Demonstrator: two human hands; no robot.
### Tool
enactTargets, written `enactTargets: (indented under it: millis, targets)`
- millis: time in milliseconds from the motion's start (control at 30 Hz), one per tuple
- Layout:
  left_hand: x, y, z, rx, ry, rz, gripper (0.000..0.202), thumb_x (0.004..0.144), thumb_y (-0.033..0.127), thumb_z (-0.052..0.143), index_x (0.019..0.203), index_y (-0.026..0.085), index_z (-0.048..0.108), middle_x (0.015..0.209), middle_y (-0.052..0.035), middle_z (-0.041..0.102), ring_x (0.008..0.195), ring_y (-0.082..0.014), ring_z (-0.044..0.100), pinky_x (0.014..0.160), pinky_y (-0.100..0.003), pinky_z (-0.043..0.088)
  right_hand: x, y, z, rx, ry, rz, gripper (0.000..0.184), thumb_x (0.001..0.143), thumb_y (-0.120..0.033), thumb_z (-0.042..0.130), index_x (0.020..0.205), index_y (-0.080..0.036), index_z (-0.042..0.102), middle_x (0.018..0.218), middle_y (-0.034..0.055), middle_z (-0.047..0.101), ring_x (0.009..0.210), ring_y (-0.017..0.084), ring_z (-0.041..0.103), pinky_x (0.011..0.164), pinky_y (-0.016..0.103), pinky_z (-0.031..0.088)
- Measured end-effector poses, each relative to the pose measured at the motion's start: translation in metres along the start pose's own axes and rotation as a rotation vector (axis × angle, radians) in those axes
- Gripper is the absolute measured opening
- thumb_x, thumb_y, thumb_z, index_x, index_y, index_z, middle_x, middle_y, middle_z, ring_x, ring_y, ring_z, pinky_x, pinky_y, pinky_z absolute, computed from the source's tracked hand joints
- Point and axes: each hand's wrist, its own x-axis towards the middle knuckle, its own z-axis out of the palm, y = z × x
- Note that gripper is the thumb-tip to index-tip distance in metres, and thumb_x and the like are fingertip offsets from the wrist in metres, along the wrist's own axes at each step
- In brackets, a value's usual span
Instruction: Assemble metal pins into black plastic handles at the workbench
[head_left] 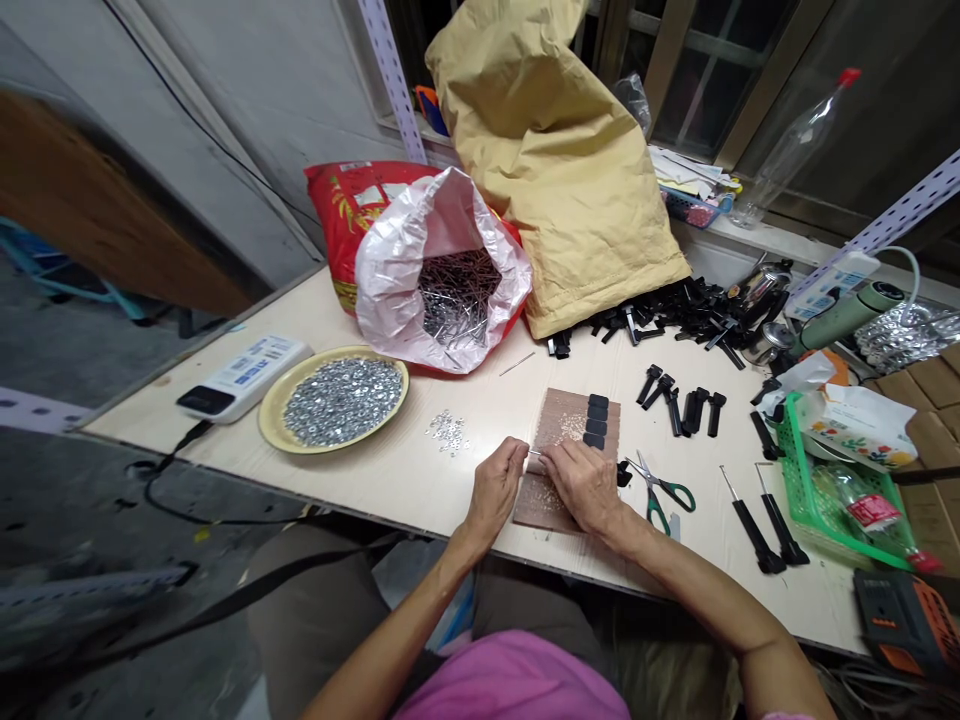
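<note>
My left hand pinches one end of a thin metal rod, close to the table's front edge. Fingers of my right hand are closed at the rod's other end, over a brown board; the fingers hide whatever else sits there. Small pale bits are scattered on the board, and a column of black pads lies along its right side. To the left are a small heap of metal washers and a yellow dish full of similar pieces. A single loose rod lies behind the board.
A red bag open on metal rods leans by a large brown paper sack. Black plastic parts and green-handled scissors lie right. Further right are two black-handled tools, a green basket and a white device far left.
</note>
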Motion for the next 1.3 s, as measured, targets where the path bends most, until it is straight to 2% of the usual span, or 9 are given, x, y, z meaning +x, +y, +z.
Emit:
enactTargets:
  millis: [167,333,400,500,633,833,967,1133,1300]
  targets:
    - [0.000,-0.001,0.001,0.006,0.020,0.047,0.030,0.080,0.047,0.037,0.062,0.024,0.042,0.058,0.0040,0.038,0.056,-0.0137,0.039,0.060,-0.024,0.035,0.001,0.000,0.000,0.045,-0.021,0.019,0.028,0.098,-0.022,0.037,0.081,-0.019,0.060,0.071,0.0025,0.062,0.066,0.013,0.055,0.058,0.026,0.032]
    - [0.002,-0.003,0.000,0.024,0.010,0.089,0.027,0.081,0.043,0.037,0.063,0.024,0.043,0.059,0.0034,0.039,0.058,-0.0145,0.041,0.061,-0.025,0.036,0.004,0.001,-0.003,0.296,-0.178,0.179,0.025,0.097,-0.026,0.037,0.082,-0.019,0.055,0.069,-0.0007,0.058,0.057,0.011,0.052,0.051,0.023,0.033]
    - [0.002,-0.003,-0.001,0.030,-0.003,0.098,0.027,0.082,0.041,0.037,0.063,0.024,0.043,0.059,0.0033,0.039,0.059,-0.0147,0.042,0.062,-0.025,0.036,0.005,0.001,-0.003,0.342,-0.186,0.198,0.021,0.096,-0.026,0.039,0.084,-0.019,0.054,0.072,-0.0004,0.059,0.059,0.012,0.054,0.052,0.022,0.035]
    - [0.003,-0.004,-0.002,0.038,-0.016,0.117,0.026,0.083,0.039,0.037,0.063,0.023,0.043,0.059,0.0034,0.040,0.058,-0.0143,0.042,0.062,-0.025,0.037,0.004,0.002,-0.001,0.276,-0.136,0.155,0.019,0.096,-0.027,0.041,0.086,-0.018,0.054,0.080,0.0029,0.060,0.065,0.013,0.056,0.055,0.023,0.038]
    - [0.004,-0.006,-0.002,0.053,-0.016,0.148,0.026,0.084,0.038,0.037,0.063,0.023,0.043,0.059,0.0035,0.041,0.057,-0.0137,0.043,0.061,-0.025,0.038,0.000,0.001,0.002,0.141,-0.105,0.096,0.025,0.097,-0.026,0.039,0.081,-0.018,0.056,0.075,0.0039,0.060,0.063,0.014,0.056,0.057,0.025,0.038]
    - [0.004,-0.009,-0.003,0.072,-0.055,0.091,0.029,0.085,0.042,0.034,0.065,0.022,0.042,0.058,0.0044,0.041,0.055,-0.0125,0.042,0.058,-0.024,0.037,0.001,0.001,0.004,0.208,-0.136,0.098,0.019,0.096,-0.027,0.041,0.091,-0.017,0.056,0.081,0.0045,0.059,0.066,0.014,0.056,0.056,0.023,0.040]
    - [0.003,-0.010,-0.004,0.078,-0.069,0.071,0.031,0.085,0.045,0.033,0.065,0.022,0.042,0.057,0.0054,0.038,0.053,-0.0120,0.039,0.056,-0.024,0.036,0.001,0.001,0.005,0.158,-0.121,0.059,0.026,0.097,-0.024,0.037,0.082,-0.018,0.056,0.076,0.0049,0.058,0.064,0.015,0.054,0.058,0.025,0.040]
    - [0.004,-0.009,-0.005,0.078,-0.080,0.064,0.031,0.085,0.046,0.033,0.066,0.022,0.042,0.057,0.0052,0.039,0.054,-0.0121,0.040,0.057,-0.024,0.037,0.004,0.002,-0.001,0.429,-0.217,0.191,0.017,0.095,-0.023,0.041,0.087,-0.018,0.056,0.077,0.0024,0.055,0.066,0.013,0.054,0.058,0.023,0.042]
    - [0.004,-0.008,-0.006,0.094,-0.087,0.087,0.031,0.085,0.044,0.032,0.066,0.022,0.042,0.057,0.0053,0.038,0.054,-0.0121,0.040,0.057,-0.024,0.036,0.007,0.003,-0.006,0.645,-0.225,0.270,0.019,0.092,-0.024,0.042,0.086,-0.017,0.058,0.082,0.0044,0.054,0.069,0.014,0.053,0.061,0.025,0.043]
